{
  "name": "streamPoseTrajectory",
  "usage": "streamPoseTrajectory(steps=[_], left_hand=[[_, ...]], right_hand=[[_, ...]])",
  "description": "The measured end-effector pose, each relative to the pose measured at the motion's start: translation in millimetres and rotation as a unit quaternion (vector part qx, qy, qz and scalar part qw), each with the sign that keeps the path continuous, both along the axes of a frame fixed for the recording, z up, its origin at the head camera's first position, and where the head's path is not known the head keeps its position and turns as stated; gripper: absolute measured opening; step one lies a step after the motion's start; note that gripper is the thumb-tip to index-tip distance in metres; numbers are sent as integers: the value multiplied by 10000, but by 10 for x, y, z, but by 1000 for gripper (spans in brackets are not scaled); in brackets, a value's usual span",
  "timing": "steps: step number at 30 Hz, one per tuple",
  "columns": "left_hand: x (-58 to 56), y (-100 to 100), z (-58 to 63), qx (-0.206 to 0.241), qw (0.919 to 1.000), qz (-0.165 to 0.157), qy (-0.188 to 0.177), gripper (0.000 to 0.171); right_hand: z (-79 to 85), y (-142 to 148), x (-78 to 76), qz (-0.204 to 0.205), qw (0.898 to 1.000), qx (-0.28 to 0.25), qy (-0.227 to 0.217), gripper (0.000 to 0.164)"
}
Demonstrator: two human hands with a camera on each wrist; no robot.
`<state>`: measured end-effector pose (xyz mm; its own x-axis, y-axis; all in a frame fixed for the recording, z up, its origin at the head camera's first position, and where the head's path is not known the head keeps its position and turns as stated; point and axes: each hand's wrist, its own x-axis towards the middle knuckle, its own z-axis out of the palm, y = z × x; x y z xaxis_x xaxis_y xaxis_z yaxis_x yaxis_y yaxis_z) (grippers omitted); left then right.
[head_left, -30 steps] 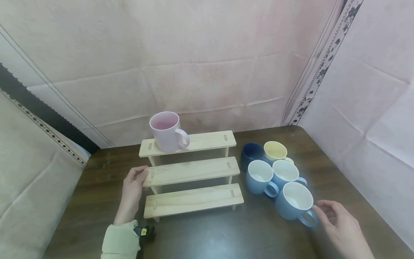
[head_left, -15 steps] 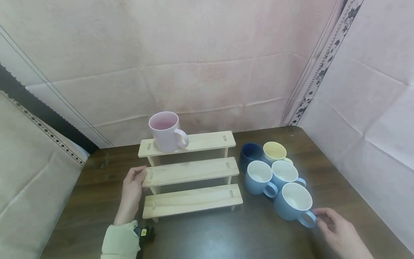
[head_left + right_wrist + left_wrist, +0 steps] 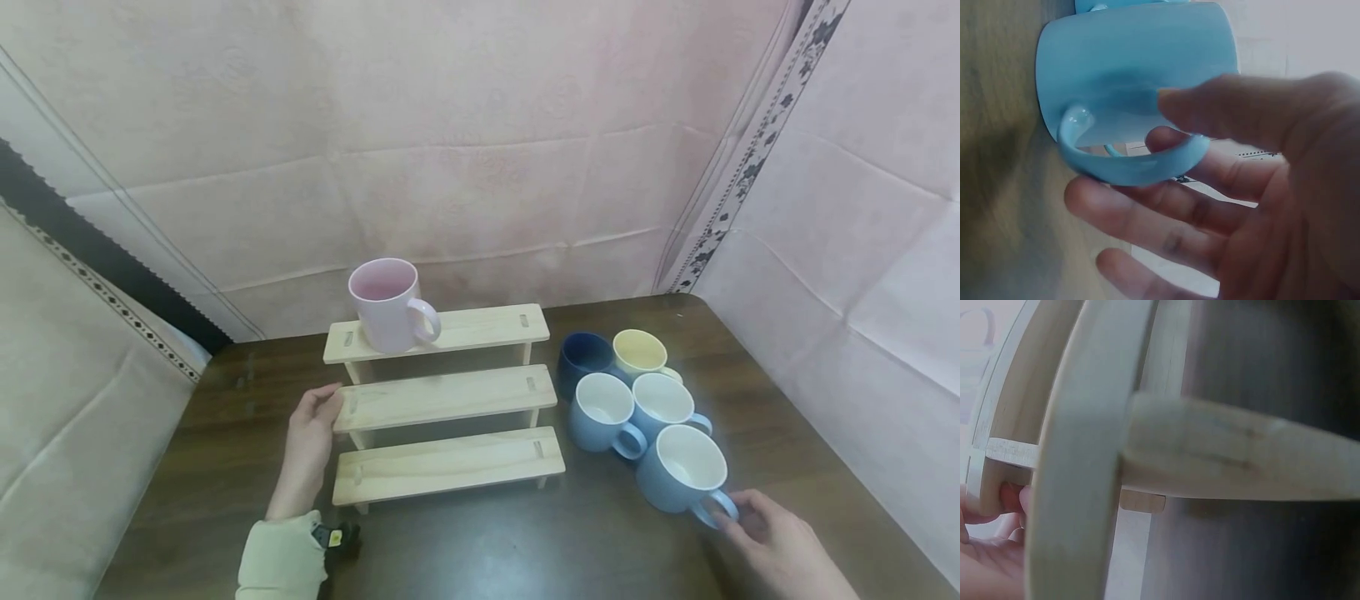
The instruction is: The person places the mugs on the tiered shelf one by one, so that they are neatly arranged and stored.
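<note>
My left hand grips the left end of the middle step of a three-tier wooden rack. In the left wrist view its fingertips curl at the end of a board. At the right, my right hand is at the handle of the nearest light blue mug, which stands upright on the table. The right wrist view has the thumb on one side of the handle and fingers curling round the other. A pale pink mug stands on the top step, toward the left.
Behind the nearest mug are two more light blue mugs, a dark blue mug and a yellow mug, packed close together. The dark wooden table is bounded by pale cloth at the back and sides.
My right hand has come slightly lower and closer in around the mug's handle. The left hand, the rack and the mugs stay in place.
</note>
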<state>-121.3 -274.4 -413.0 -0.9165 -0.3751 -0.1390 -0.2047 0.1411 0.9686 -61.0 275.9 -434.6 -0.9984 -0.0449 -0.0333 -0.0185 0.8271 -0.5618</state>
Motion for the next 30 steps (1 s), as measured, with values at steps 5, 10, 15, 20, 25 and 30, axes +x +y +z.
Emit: streamPoseTrajectory(steps=[5,10,15,20,25,30], left_hand=[[15,14,0,36,9999,-93,-69,51],[24,14,-4,-14,9999,-162,-54,54],[23,14,-7,-5,9998,-172,-43,52],[25,18,-7,-11,9998,-184,-51,52],[34,12,10,-99,9997,-212,-56,50],[29,-4,19,-180,9995,-229,-128,52]], right_hand=[[4,-8,-1,-59,9999,28,-126,22],[41,-11,-5,-123,9992,-26,-382,24],[72,-17,-10,-197,9973,-140,-696,27],[61,-7,-7,-231,9971,-136,-705,30],[51,-12,-3,-179,9987,-89,-470,27],[33,-19,-6,-137,9994,-87,-298,24]])
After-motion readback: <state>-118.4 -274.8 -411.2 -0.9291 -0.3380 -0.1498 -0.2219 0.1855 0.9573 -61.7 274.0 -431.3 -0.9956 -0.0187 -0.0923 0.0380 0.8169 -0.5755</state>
